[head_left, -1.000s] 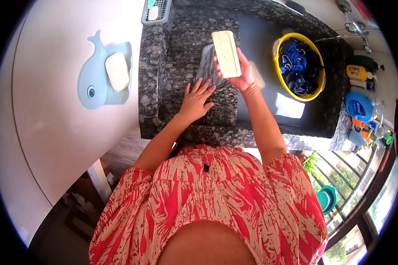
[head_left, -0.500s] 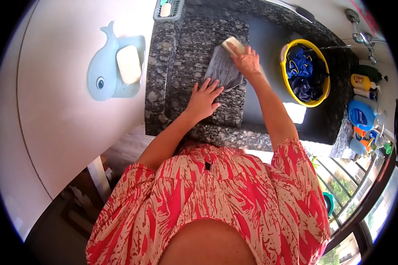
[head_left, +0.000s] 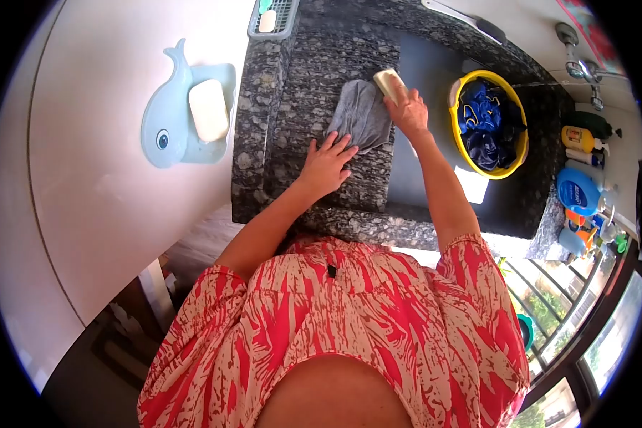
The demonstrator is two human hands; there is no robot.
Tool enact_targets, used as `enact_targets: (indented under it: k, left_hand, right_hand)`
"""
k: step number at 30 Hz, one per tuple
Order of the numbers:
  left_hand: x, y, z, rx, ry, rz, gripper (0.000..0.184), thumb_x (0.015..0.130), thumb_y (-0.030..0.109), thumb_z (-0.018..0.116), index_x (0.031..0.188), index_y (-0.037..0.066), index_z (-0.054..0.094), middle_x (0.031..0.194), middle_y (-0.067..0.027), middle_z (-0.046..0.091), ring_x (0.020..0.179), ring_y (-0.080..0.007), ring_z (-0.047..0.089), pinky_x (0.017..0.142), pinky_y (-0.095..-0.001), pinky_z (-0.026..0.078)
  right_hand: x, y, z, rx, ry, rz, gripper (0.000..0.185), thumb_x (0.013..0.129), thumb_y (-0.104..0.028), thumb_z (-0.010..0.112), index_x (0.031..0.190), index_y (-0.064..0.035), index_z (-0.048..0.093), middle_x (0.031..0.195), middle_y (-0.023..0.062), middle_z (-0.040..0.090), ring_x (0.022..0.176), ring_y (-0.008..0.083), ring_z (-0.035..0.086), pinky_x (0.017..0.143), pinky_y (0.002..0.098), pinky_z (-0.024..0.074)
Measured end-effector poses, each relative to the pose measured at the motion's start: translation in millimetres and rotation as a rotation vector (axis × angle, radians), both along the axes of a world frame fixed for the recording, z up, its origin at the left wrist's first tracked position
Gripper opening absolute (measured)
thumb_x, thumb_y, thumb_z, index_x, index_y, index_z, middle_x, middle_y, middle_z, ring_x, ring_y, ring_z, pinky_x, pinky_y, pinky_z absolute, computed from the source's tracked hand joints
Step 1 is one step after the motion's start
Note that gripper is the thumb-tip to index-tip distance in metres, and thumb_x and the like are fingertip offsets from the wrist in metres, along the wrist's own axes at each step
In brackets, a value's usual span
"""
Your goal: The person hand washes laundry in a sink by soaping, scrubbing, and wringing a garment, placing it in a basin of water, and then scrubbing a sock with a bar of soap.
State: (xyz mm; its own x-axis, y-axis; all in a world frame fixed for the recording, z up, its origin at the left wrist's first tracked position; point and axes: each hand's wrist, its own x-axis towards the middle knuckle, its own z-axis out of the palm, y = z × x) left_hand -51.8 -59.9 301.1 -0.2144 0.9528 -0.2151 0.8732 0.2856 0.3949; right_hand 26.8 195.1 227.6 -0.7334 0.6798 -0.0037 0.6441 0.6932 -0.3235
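A wet-looking grey cloth point(head_left: 364, 114) lies on the ribbed dark stone slab point(head_left: 307, 85) of the wash basin. My left hand point(head_left: 326, 165) rests flat at the cloth's lower left edge, fingers spread, their tips touching it. In my right hand point(head_left: 409, 113) is a cream-coloured block point(head_left: 388, 83), shaped like a bar of soap. The fingers close over its lower right end and hide that part. The block is at the cloth's upper right corner; whether it touches the cloth I cannot tell.
A yellow tub point(head_left: 524, 135) holding dark blue clothes stands in the basin on the right, below a tap point(head_left: 585, 70). On the left, a whale-shaped dish point(head_left: 165, 118) holds a white soap bar point(head_left: 209, 110). Several bottles point(head_left: 578, 191) line the right edge; a grey basket point(head_left: 282, 21) sits top left.
My right hand has moved a little right and down with the block, from the cloth's top edge to its upper right corner. My left hand stays in place on the cloth.
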Motion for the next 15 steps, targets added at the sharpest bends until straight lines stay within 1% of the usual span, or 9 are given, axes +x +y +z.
enact_targets:
  k: [1, 2, 3, 5, 6, 8, 12, 14, 15]
  left_hand:
    - [-3, 6, 9, -0.039, 0.002, -0.010, 0.049, 0.084, 0.024, 0.066, 0.131, 0.014, 0.053, 0.147, -0.0097, 0.040, 0.135, -0.0317, 0.035, 0.104, -0.0558, 0.035]
    - [-13, 19, 13, -0.114, -0.130, 0.038, 0.047, 0.084, 0.022, 0.065, 0.130, 0.014, 0.055, 0.144, -0.0094, 0.042, 0.132, -0.0313, 0.039, 0.102, -0.0532, 0.037]
    - [-28, 40, 13, -0.191, -0.267, 0.087, 0.045, 0.084, 0.020, 0.065, 0.128, 0.013, 0.056, 0.142, -0.0091, 0.045, 0.129, -0.0308, 0.042, 0.100, -0.0506, 0.040]
    - [-48, 76, 15, -0.151, -0.252, 0.175, 0.043, 0.083, 0.016, 0.064, 0.125, 0.012, 0.057, 0.135, -0.0094, 0.050, 0.121, -0.0301, 0.048, 0.095, -0.0454, 0.044]
    - [-53, 92, 13, -0.030, -0.098, 0.210, 0.042, 0.083, 0.013, 0.063, 0.125, 0.012, 0.057, 0.130, -0.0099, 0.053, 0.116, -0.0298, 0.052, 0.092, -0.0427, 0.046]
    - [-60, 123, -26, 0.336, 0.138, 0.211, 0.041, 0.085, 0.013, 0.061, 0.125, 0.009, 0.057, 0.120, -0.0127, 0.057, 0.110, -0.0315, 0.054, 0.091, -0.0442, 0.046]
    - [-65, 169, -57, 0.135, 0.163, 0.155, 0.035, 0.085, 0.011, 0.057, 0.120, 0.006, 0.058, 0.119, -0.0146, 0.057, 0.111, -0.0334, 0.054, 0.091, -0.0450, 0.046]
    - [-62, 176, -55, 0.079, 0.138, 0.134, 0.031, 0.084, 0.010, 0.056, 0.114, 0.005, 0.060, 0.119, -0.0148, 0.057, 0.112, -0.0342, 0.054, 0.091, -0.0451, 0.046]
    - [-66, 181, -47, -0.061, 0.095, 0.123, 0.025, 0.082, 0.009, 0.056, 0.106, 0.004, 0.062, 0.115, -0.0152, 0.059, 0.110, -0.0349, 0.055, 0.089, -0.0444, 0.046]
  right_hand:
    - [0, 1, -1, -0.114, 0.088, -0.110, 0.058, 0.089, -0.046, 0.057, 0.143, -0.0344, 0.038, 0.104, 0.0190, 0.057, 0.092, 0.0349, 0.060, 0.080, 0.0480, 0.0495]
    - [1, 2, -2, -0.224, 0.178, -0.223, 0.058, 0.090, -0.046, 0.057, 0.143, -0.0326, 0.038, 0.101, 0.0193, 0.058, 0.094, 0.0339, 0.060, 0.080, 0.0484, 0.0497]
    - [8, 8, -5, -0.507, 0.455, -0.201, 0.057, 0.093, -0.048, 0.053, 0.140, -0.0184, 0.042, 0.097, 0.0160, 0.060, 0.087, 0.0260, 0.060, 0.074, 0.0430, 0.0506]
    - [31, 4, 22, -1.208, 0.730, -0.427, 0.052, 0.094, -0.047, 0.050, 0.131, -0.0119, 0.046, 0.093, 0.0130, 0.059, 0.082, 0.0230, 0.058, 0.070, 0.0371, 0.0478]
    - [45, -1, 36, -1.558, 0.862, -0.537, 0.050, 0.095, -0.047, 0.049, 0.127, -0.0087, 0.049, 0.091, 0.0115, 0.058, 0.080, 0.0215, 0.057, 0.068, 0.0342, 0.0464]
    - [66, -14, 50, -1.593, 0.948, -0.496, 0.046, 0.096, -0.046, 0.047, 0.122, -0.0086, 0.050, 0.091, 0.0096, 0.057, 0.079, 0.0187, 0.055, 0.066, 0.0323, 0.0454]
    - [95, -22, 55, -1.682, 1.042, -0.470, 0.043, 0.098, -0.045, 0.044, 0.121, -0.0088, 0.049, 0.092, 0.0101, 0.057, 0.077, 0.0188, 0.054, 0.065, 0.0323, 0.0451]
    - [107, -20, 54, -1.899, 1.121, -0.449, 0.048, 0.098, -0.046, 0.042, 0.127, -0.0078, 0.046, 0.096, 0.0133, 0.057, 0.079, 0.0227, 0.055, 0.069, 0.0349, 0.0461]
    - [111, -19, 58, -2.003, 1.161, -0.441, 0.049, 0.098, -0.046, 0.041, 0.128, -0.0074, 0.045, 0.097, 0.0141, 0.057, 0.080, 0.0238, 0.055, 0.070, 0.0358, 0.0463]
